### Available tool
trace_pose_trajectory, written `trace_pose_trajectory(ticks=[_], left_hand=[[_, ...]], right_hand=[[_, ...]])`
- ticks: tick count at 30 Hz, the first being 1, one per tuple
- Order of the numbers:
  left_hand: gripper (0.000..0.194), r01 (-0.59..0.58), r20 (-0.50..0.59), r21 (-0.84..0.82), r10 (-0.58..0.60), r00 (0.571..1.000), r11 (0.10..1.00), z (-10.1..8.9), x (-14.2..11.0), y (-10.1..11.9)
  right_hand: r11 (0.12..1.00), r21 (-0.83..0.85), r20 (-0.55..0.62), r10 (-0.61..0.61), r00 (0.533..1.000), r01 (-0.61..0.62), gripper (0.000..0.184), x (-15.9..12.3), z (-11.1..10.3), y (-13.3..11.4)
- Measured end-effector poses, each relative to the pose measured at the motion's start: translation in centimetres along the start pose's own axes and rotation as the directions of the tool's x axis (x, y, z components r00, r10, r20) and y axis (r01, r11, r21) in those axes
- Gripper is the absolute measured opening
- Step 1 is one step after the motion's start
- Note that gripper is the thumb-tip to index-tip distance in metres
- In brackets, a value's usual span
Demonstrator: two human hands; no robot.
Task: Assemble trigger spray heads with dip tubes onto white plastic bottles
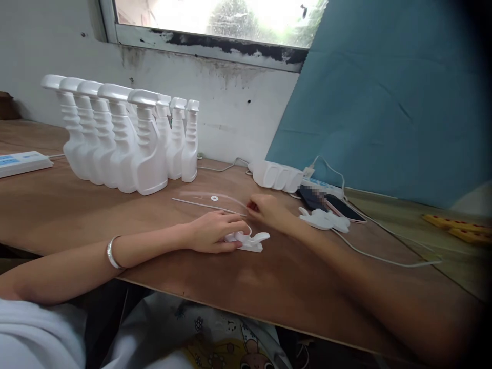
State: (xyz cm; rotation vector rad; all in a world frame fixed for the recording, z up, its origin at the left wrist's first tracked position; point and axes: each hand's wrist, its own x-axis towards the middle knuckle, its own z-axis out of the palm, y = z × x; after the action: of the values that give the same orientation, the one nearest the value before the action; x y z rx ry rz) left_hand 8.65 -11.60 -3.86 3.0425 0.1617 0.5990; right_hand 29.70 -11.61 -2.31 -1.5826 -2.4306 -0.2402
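Note:
My left hand (215, 231) is wrapped over a white spray trigger head (253, 241) on the brown table, its trigger and flat edge showing past my fingers. My right hand (265, 211) is closed in a pinch just beyond it. From those fingertips a faint, motion-smeared thin tube (226, 197) curves leftward. A second thin white tube (203, 205) lies on the table and runs toward my hands. Between the two tubes sits a small white washer (214, 198).
Several white spray bottles (148, 148) stand upright at the back left. To the right are a white bottle (277, 176) lying down, phones (346, 208), a white rabbit-shaped object (325, 219) and cables. A power strip (23, 163) lies far left; a blue cloth (376, 102) hangs right.

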Motion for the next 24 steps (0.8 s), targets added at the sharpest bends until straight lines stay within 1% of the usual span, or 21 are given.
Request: trace_pose_trajectory(ticks=[1, 2, 3, 4, 5, 6, 7, 8, 9, 10, 11, 13, 15, 18, 24], left_hand=[[0.022, 0.011, -0.001, -0.004, -0.011, 1.000, 1.000, 0.0, 0.0, 0.0], [0.022, 0.024, -0.001, -0.011, -0.024, 1.000, 1.000, 0.0, 0.0, 0.0], [0.022, 0.041, -0.004, -0.022, -0.041, 0.999, 0.999, 0.0, 0.0, 0.0], [0.022, 0.064, -0.007, -0.038, -0.064, 0.998, 0.997, 0.0, 0.0, 0.0], [0.024, 0.092, -0.009, -0.057, -0.092, 0.996, 0.994, 0.0, 0.0, 0.0], [0.026, 0.123, -0.011, -0.076, -0.124, 0.992, 0.990, 0.0, 0.0, 0.0], [0.028, 0.152, -0.012, -0.094, -0.154, 0.988, 0.984, 0.0, 0.0, 0.0], [0.031, 0.178, -0.013, -0.109, -0.180, 0.984, 0.978, 0.0, 0.1, 0.0], [0.032, 0.199, -0.014, -0.122, -0.202, 0.979, 0.972, 0.0, 0.1, 0.0], [0.033, 0.213, -0.016, -0.134, -0.217, 0.976, 0.968, 0.1, 0.2, 0.0], [0.033, 0.221, -0.020, -0.149, -0.227, 0.974, 0.964, 0.1, 0.2, 0.0], [0.033, 0.232, -0.033, -0.183, -0.241, 0.970, 0.956, 0.2, 0.2, -0.1], [0.034, 0.235, -0.048, -0.211, -0.250, 0.967, 0.949, 0.3, 0.2, -0.1], [0.037, 0.228, -0.066, -0.242, -0.251, 0.966, 0.943, 0.3, 0.2, -0.1], [0.035, 0.248, -0.050, -0.272, -0.271, 0.961, 0.930, 0.3, 0.2, 0.0]], right_hand=[[0.990, 0.129, -0.061, 0.071, 0.996, -0.063, 0.011, -0.4, -0.2, 0.2], [0.948, 0.298, -0.120, 0.153, 0.981, -0.112, 0.010, -0.8, -0.4, 0.2], [0.866, 0.484, -0.167, 0.236, 0.957, -0.129, 0.011, -1.2, -0.6, -0.1], [0.752, 0.649, -0.195, 0.308, 0.931, -0.114, 0.014, -1.7, -0.8, -0.5], [0.634, 0.770, -0.206, 0.357, 0.911, -0.075, 0.017, -2.1, -1.0, -1.1], [0.517, 0.856, -0.204, 0.391, 0.898, -0.030, 0.019, -2.6, -1.2, -1.9], [0.419, 0.908, -0.190, 0.410, 0.892, 0.001, 0.020, -3.1, -1.2, -2.8], [0.345, 0.938, -0.167, 0.416, 0.894, 0.015, 0.021, -3.6, -1.3, -3.7], [0.293, 0.956, -0.142, 0.414, 0.899, 0.016, 0.021, -4.1, -1.2, -4.5], [0.266, 0.964, -0.125, 0.403, 0.907, 0.015, 0.020, -4.5, -1.0, -5.2], [0.259, 0.966, -0.124, 0.391, 0.912, 0.020, 0.020, -4.7, -0.8, -5.7], [0.273, 0.961, -0.145, 0.374, 0.916, 0.041, 0.018, -5.0, -0.2, -6.2], [0.287, 0.956, -0.178, 0.382, 0.907, 0.067, 0.016, -5.0, 0.4, -6.3], [0.287, 0.955, -0.198, 0.414, 0.888, 0.079, 0.017, -4.8, 0.9, -6.1], [0.282, 0.957, -0.190, 0.417, 0.889, 0.072, 0.016, -4.9, 0.8, -6.3]])
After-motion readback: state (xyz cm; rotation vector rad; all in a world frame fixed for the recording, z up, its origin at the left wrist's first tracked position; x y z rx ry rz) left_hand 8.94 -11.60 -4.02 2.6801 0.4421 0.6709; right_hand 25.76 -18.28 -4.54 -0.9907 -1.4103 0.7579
